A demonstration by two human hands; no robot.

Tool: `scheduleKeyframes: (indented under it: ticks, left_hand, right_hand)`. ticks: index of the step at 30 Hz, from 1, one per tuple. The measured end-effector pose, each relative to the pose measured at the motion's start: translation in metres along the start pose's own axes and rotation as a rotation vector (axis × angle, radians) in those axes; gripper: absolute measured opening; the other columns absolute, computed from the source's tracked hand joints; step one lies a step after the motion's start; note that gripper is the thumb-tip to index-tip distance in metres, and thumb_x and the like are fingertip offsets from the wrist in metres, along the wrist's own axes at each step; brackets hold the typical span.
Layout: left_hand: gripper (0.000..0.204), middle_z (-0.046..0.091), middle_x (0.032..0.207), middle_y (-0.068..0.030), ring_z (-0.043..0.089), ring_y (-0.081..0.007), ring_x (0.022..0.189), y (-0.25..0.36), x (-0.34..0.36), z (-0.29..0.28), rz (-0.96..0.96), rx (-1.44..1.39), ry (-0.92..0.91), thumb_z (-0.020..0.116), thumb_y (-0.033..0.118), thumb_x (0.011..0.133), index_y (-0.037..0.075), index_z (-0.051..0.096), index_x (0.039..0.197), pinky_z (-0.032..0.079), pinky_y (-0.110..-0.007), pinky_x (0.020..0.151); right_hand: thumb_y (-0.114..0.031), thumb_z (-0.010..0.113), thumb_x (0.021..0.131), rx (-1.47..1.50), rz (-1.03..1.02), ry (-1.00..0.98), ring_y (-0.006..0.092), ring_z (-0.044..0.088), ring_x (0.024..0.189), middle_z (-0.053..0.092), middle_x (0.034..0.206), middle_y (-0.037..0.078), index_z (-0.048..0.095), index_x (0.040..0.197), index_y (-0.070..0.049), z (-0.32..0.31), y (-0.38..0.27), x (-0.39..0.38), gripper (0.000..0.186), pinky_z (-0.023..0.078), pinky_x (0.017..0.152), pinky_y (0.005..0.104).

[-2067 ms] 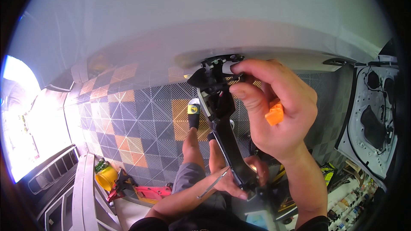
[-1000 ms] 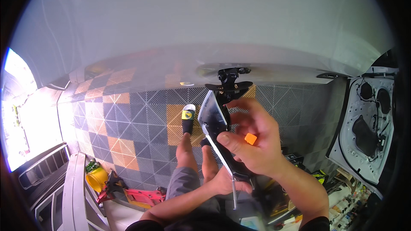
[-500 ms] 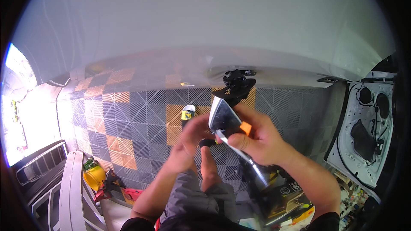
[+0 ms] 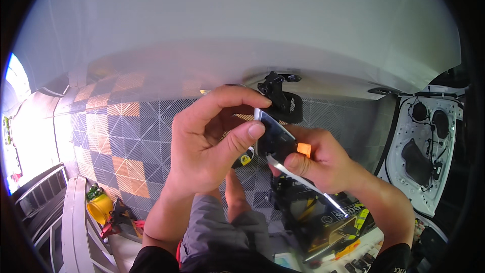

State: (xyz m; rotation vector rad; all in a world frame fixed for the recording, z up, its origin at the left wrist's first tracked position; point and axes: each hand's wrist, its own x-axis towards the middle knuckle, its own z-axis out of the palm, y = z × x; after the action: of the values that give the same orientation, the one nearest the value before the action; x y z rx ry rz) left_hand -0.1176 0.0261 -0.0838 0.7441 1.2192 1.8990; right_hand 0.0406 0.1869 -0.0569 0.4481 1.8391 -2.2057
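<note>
My right hand (image 4: 323,162) grips a dark, glossy, pointed trim piece (image 4: 277,139) between thumb and fingers. Along the lower side of the piece runs a thin silver strip (image 4: 313,188), slanting down to the right. A small orange block (image 4: 304,150) shows by my right fingers; whether it is attached cannot be told. My left hand (image 4: 202,136) is curled at the pale upper end of the piece, thumb and forefinger on either side of its tip. Just beyond, a black bracket-like part (image 4: 280,98) sits at the lower edge of a pale vehicle panel (image 4: 242,25).
To the right stands a stripped white door shell (image 4: 422,156) with black fittings. A black case (image 4: 323,217) and tools lie near my right side. At the lower left are a yellow bucket (image 4: 100,208) and a white frame (image 4: 77,227). Patterned tiles (image 4: 129,146) cover the floor.
My left hand has risen from beside the trim piece to its upper tip, fingers now around it. My right hand and the piece have shifted slightly right.
</note>
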Motion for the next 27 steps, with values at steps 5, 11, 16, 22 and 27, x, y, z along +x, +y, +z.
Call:
scheduleKeyframes:
  ticks: [5,11,16,22,27]
  left_hand:
    - [0.032,0.065,0.114,-0.0131,0.067,-0.0167,0.104,-0.016,0.0,0.002,0.044,-0.171,0.027,0.071,-0.003,0.093,-0.006,0.058,0.123,0.057,-0.031,0.091]
    - [0.037,0.061,0.115,-0.0163,0.065,-0.0217,0.109,-0.029,-0.004,0.006,0.215,-0.267,0.066,0.07,-0.007,0.091,-0.009,0.054,0.124,0.058,-0.034,0.092]
    - [0.029,0.06,0.115,-0.0163,0.065,-0.0215,0.105,-0.022,-0.005,0.0,0.18,-0.054,0.0,0.071,-0.006,0.089,-0.011,0.058,0.115,0.057,-0.033,0.091]
    - [0.022,0.064,0.107,-0.0104,0.065,-0.015,0.097,-0.01,-0.018,0.02,0.098,-0.06,0.209,0.074,0.0,0.09,-0.006,0.062,0.107,0.052,-0.027,0.087]
    - [0.017,0.069,0.103,-0.0115,0.069,-0.0172,0.094,-0.003,-0.021,0.02,0.091,-0.026,0.223,0.061,0.012,0.101,-0.001,0.058,0.112,0.054,-0.03,0.087]
  right_hand:
    - [-0.032,0.066,0.102,-0.01,0.066,-0.02,0.0104,0.06,0.086,0.067,0.093,0.004,0.065,0.116,0.001,-0.007,-0.007,-0.001,0.036,0.05,0.079,0.029]
    - [-0.034,0.063,0.104,-0.038,0.043,-0.067,0.0109,0.061,0.083,0.066,0.091,0.003,0.065,0.115,0.001,-0.012,-0.009,0.002,0.037,0.051,0.077,0.0285]
    - [-0.038,0.064,0.103,-0.108,0.091,-0.098,0.0116,0.06,0.079,0.066,0.087,0.002,0.066,0.11,0.001,-0.021,-0.018,0.0,0.04,0.051,0.074,0.0288]
    - [-0.04,0.063,0.104,-0.039,0.117,-0.216,0.0118,0.062,0.077,0.067,0.085,0.003,0.067,0.104,0.003,-0.033,-0.025,0.002,0.043,0.051,0.072,0.029]
    - [-0.042,0.063,0.103,0.08,0.114,-0.313,0.0137,0.065,0.071,0.073,0.082,0.008,0.07,0.101,0.003,-0.038,-0.033,0.006,0.046,0.05,0.068,0.0274]
